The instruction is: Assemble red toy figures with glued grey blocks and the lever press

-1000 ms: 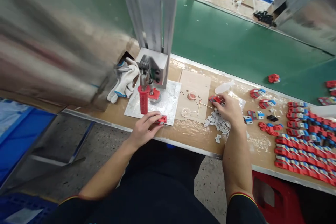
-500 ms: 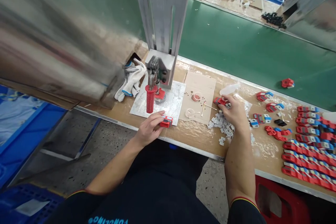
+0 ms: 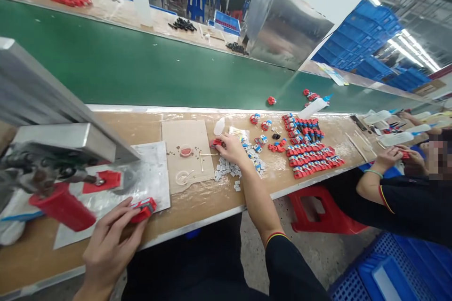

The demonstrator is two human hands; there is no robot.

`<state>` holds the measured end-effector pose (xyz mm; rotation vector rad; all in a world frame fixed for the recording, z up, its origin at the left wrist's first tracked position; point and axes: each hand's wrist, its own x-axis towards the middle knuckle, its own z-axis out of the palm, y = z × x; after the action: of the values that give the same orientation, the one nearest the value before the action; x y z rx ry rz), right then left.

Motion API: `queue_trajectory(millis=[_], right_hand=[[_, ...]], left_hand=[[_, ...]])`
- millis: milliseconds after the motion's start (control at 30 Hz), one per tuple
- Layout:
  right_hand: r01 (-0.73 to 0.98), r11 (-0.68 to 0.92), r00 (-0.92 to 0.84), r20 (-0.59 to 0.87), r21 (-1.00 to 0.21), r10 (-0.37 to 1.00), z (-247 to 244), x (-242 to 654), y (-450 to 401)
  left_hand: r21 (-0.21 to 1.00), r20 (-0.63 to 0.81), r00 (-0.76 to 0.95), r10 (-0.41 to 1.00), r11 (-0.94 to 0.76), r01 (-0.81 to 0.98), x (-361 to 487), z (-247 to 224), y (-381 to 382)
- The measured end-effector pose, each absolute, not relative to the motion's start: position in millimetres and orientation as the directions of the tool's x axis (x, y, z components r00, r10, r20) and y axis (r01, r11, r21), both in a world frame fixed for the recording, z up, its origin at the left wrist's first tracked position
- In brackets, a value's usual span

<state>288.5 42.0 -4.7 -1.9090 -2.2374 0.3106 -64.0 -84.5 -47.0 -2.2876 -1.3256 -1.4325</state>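
Red-and-grey toy vehicle (image 3: 144, 209) was held in the left hand (image 3: 111, 247), fingers part-closed, thumb on the near side, at the near right corner of the metal plate (image 3: 151, 164). Smaller-looking red toy piece (image 3: 216, 143) was gripped between the fingertips of the right hand (image 3: 231, 148), hand mostly closed, by the right edge of the cardboard sheet (image 3: 187, 131); its far side was hidden by the fingers. On the sheet, a cup of red paste (image 3: 185, 151) and a clear dish (image 3: 181, 178) were seen, with small sticks laid near the right edge. Small grey parts (image 3: 226, 169) were spread just below the right hand. Red block (image 3: 113, 179) was seen at the tip of the toggle clamp (image 3: 45, 169), left of the cardboard sheet. Red-and-blue toy vehicles (image 3: 312, 162) were lined up in rows further right. White squeeze bottle (image 3: 312, 107) was tilted behind them, near the green belt (image 3: 176, 75). Small red item was held by a co-worker (image 3: 406, 155) at far right; details too small to tell.
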Motion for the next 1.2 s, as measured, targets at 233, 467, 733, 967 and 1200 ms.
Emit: queue_trajectory(millis=[233,467,733,967,1200], right_hand=[[0.947,0.146,-0.147,0.017,-0.286,0.989,-4,287,40],[0.891,0.225,-0.195,0.116,-0.395,0.974,-12,289,40],[0.754,0.341,-0.013,0.508,-0.561,0.861,4,296,20],[0.328,0.458,0.355,0.557,-0.826,0.751,23,263,-77],[-0.297,0.045,0.386,-0.077,-0.954,0.919,-11,192,-151]], left_hand=[[0.324,0.727,0.172,0.665,-0.553,0.768,-65,-50,-80],[0.393,0.614,0.233,0.754,-0.548,0.738,-64,-54,-83],[0.485,0.564,0.166,0.809,-0.487,0.726,-62,-52,-92],[0.495,0.523,0.145,0.84,-0.438,0.75,-58,-58,-91],[0.41,0.749,0.032,0.662,-0.501,0.762,-28,-44,-122]])
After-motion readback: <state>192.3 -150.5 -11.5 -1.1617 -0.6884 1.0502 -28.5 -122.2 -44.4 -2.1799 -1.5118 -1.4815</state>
